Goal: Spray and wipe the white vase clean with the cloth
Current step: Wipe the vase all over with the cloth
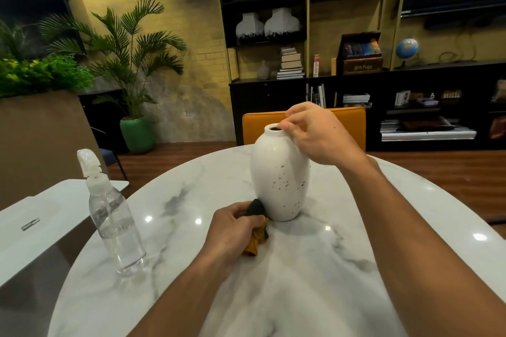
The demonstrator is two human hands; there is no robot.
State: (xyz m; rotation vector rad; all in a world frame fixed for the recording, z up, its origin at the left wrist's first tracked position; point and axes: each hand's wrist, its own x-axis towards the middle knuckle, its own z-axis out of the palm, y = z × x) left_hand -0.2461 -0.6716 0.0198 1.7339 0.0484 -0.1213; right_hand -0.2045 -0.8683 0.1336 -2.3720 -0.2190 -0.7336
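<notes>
Evidently the wiping is under way. At frame centre the vase stands upright on the table. The right hand pinches its rim at the mouth, fingers closed on the lip, steadying it. The left hand is clenched around the bunched cloth, which is pressed against the vase's lower left side near the base. At lower left the sprayer stands apart from both hands, so spraying is probably finished. Brown specks on the vase's front may be glaze or dirt; I cannot tell which. The upper body and far side likely remain to be wiped.
</notes>
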